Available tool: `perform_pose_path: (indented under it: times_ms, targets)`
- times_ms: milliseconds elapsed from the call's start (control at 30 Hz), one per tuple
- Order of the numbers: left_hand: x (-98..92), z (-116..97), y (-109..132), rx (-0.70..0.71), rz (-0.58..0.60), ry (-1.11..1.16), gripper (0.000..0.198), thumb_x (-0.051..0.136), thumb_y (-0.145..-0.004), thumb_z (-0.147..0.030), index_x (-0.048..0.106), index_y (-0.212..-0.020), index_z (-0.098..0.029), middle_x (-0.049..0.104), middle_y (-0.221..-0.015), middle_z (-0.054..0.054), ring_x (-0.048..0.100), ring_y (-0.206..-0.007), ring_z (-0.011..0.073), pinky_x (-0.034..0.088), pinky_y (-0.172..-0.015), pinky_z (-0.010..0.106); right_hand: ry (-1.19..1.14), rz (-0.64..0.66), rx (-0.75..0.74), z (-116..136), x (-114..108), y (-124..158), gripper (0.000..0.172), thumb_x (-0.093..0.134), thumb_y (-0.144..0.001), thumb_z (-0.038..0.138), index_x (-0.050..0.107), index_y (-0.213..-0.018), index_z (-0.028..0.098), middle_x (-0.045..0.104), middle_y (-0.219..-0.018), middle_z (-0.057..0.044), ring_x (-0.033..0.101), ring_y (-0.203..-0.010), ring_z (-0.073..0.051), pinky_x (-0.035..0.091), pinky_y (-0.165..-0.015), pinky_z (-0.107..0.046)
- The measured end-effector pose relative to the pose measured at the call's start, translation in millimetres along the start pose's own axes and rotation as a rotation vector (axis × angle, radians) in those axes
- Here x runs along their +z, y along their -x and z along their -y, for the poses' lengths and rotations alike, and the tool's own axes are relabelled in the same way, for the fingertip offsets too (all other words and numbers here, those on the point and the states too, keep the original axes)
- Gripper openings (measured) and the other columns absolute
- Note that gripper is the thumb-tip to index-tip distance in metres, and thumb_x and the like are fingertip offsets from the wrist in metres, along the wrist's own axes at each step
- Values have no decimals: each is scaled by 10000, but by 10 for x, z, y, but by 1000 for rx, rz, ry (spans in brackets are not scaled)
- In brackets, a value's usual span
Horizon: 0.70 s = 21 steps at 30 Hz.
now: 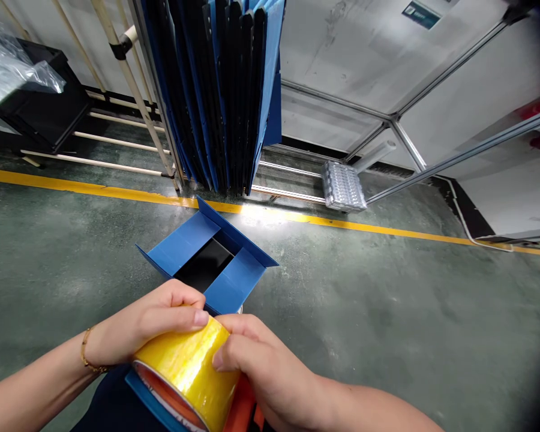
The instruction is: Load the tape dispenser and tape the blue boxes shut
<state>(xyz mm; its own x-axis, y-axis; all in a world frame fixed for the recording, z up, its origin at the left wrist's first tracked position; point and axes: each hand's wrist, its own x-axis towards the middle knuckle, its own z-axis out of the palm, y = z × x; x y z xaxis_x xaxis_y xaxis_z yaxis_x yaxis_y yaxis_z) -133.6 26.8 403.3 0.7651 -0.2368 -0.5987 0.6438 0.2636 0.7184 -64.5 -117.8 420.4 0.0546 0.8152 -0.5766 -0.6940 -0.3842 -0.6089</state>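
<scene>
A roll of yellow packing tape [186,367] on an orange-red dispenser sits low in the view, held between both hands. My left hand [149,321] curls over the roll's top, thumb pressed on the tape. My right hand [261,366] grips the roll's right side, thumb against the tape surface next to the left thumb. Just beyond the hands a blue corrugated plastic box [227,282] stands on the floor with its flaps open and a dark inside.
Folded blue and black plastic sheets [220,90] stand upright in a rack behind the box. A yellow floor line [387,230] crosses the green floor. A clear blister tray [343,186] leans by grey panels at right. A black bin [40,102] sits at far left.
</scene>
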Motion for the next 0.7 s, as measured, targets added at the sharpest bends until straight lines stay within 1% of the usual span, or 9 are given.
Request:
perform_pose_path:
  times_ms: [200, 300, 400, 533, 633, 700]
  targets:
    - [11, 15, 21, 2, 1, -24, 373, 507, -664, -411, 298, -488, -157, 286, -446, -52, 267, -410, 57, 167, -390, 200, 52, -9, 20, 15, 20, 2, 54, 369, -546, 144, 328, -515, 161, 255, -502, 57, 224, -476, -56, 147, -464, -251]
    - [5, 14, 19, -4, 5, -17, 368, 504, -666, -413, 304, -493, -157, 299, -451, -50, 271, -410, 57, 167, -390, 200, 21, -11, 0, 0, 13, 0, 38, 334, -522, 122, 341, -521, 159, 266, -496, 57, 226, -464, -54, 141, -457, -251]
    - [1, 15, 15, -9, 5, 4, 354, 502, -675, -398, 314, -501, -154, 305, -455, -50, 270, -410, 55, 164, -392, 199, -6, -18, -8, -7, -4, -9, 63, 337, -489, 108, 360, -527, 153, 287, -502, 54, 238, -468, -54, 149, -466, -248]
    - [2, 24, 15, -11, 1, 42, 349, 512, -671, -392, 320, -505, -152, 297, -455, -51, 267, -408, 52, 162, -394, 199, -50, 23, -12, 12, -5, -13, 32, 404, -526, 145, 395, -556, 141, 334, -543, 40, 277, -502, -57, 177, -495, -241]
    - [3, 27, 8, -11, -6, 28, 346, 515, -665, -393, 328, -504, -152, 300, -451, -50, 271, -402, 52, 163, -390, 197, -9, 6, 9, 24, 8, -3, 56, 414, -542, 156, 359, -534, 153, 297, -521, 52, 252, -486, -54, 166, -483, -243]
    - [2, 27, 0, -10, -15, 10, 348, 522, -657, -394, 330, -499, -151, 305, -448, -48, 276, -401, 52, 164, -388, 195, 10, 20, -1, 23, 13, 1, 59, 403, -539, 151, 345, -526, 157, 282, -509, 57, 239, -476, -53, 155, -470, -247]
